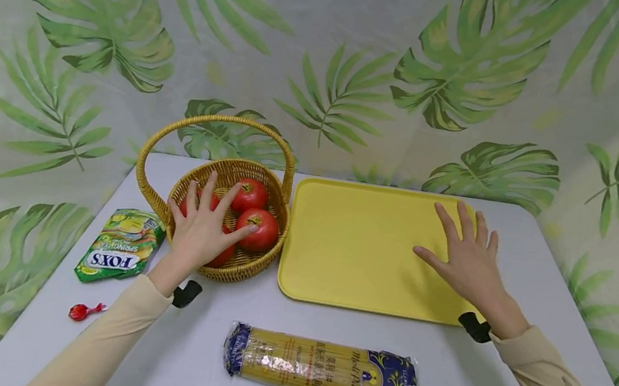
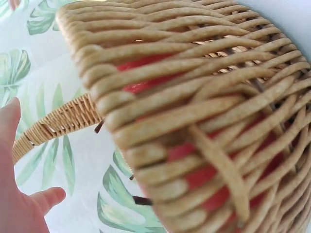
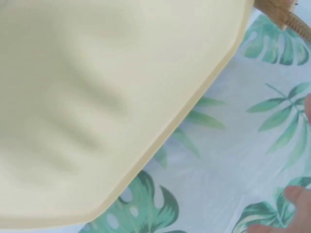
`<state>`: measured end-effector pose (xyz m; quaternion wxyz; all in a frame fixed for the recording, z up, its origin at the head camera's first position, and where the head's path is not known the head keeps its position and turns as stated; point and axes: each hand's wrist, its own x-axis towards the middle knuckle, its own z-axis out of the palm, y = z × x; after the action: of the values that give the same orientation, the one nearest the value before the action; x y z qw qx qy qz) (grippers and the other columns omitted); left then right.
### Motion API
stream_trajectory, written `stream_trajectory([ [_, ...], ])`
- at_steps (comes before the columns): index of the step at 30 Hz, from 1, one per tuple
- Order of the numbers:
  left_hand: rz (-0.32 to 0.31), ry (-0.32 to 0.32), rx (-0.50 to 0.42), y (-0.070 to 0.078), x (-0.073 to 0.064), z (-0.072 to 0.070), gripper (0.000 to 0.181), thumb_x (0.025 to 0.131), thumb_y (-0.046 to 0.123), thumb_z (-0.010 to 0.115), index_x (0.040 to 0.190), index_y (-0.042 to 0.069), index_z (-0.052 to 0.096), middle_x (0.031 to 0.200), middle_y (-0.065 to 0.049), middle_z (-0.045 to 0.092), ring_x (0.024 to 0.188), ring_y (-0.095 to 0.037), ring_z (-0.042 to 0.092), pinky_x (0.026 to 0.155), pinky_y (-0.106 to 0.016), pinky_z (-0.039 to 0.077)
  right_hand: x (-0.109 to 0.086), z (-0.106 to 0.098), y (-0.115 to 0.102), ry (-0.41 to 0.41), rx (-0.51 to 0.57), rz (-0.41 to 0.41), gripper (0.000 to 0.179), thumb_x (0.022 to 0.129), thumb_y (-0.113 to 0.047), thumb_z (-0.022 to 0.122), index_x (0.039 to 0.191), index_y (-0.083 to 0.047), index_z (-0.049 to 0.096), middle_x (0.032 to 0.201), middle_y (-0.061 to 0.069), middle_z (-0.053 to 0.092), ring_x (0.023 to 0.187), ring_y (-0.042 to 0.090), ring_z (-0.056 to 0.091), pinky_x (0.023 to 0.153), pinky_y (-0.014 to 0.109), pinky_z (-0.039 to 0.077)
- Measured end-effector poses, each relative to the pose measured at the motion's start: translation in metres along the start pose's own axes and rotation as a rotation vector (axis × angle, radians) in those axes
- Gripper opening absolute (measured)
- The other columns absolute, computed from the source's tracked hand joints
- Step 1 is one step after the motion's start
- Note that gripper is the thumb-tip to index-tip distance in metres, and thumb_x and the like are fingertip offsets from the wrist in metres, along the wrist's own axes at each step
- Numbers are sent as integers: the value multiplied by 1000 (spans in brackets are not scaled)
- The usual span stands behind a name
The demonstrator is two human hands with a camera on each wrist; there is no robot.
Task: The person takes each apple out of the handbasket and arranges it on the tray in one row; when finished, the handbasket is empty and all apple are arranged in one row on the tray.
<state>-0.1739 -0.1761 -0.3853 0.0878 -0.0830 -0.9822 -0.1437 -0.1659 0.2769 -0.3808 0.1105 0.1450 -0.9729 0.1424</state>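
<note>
My left hand (image 1: 199, 231), fingers spread, hovers over a wicker basket (image 1: 246, 268) and overlaps its left part in the head view. Inside lie several shiny, round red fruits (image 1: 257, 230) with small crowns, partly hidden by that hand. The left wrist view shows the woven basket side (image 2: 194, 97) close up, with red showing through the gaps. My right hand (image 1: 470, 265) is spread above the right end of a yellow tray (image 1: 349, 248), its palm facing down. Neither hand holds anything. In the right wrist view, finger shadows fall on the pale-looking tray (image 3: 160, 73).
A tall arched handle (image 1: 226, 118) rises from the basket. Left of it lies a green FOX'S packet (image 1: 120, 248), with a red-wrapped lollipop (image 1: 79, 312) nearer me. A clear-and-blue spaghetti pack (image 1: 318, 370) lies at the white table's front. Leaf-print cloth (image 1: 332, 94) hangs behind.
</note>
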Motion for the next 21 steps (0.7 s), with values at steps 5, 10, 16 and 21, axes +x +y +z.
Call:
stream_trajectory([
  [5,7,19,-45,1,-5,-8,86,83,70,53,152,27,25,158,-12,0,140,-47,-3,99,-77,-3,17,2,-17,27,189,-178,88,87,-45,67,154,-16,17,154,24,14,137,50,10,104,70,12],
  [10,34,85,-166,-2,-16,-21,81,86,63,57,151,25,29,158,-12,6,141,-44,2,103,-74,0,37,6,-39,-26,383,-289,87,87,-33,71,154,-19,17,156,16,15,140,40,13,105,66,18],
  [16,33,129,-401,-10,-35,-31,73,89,49,63,150,24,32,158,-7,11,141,-38,11,101,-73,18,61,14,-75,-114,578,-370,85,88,-28,71,154,-22,19,155,7,23,139,31,24,109,54,25],
  [21,-27,159,-588,-19,-53,-35,67,90,35,65,149,23,35,157,-5,18,140,-35,18,101,-73,18,82,26,-104,-220,781,-447,80,89,-18,71,153,-21,23,152,5,29,137,28,30,109,47,29],
])
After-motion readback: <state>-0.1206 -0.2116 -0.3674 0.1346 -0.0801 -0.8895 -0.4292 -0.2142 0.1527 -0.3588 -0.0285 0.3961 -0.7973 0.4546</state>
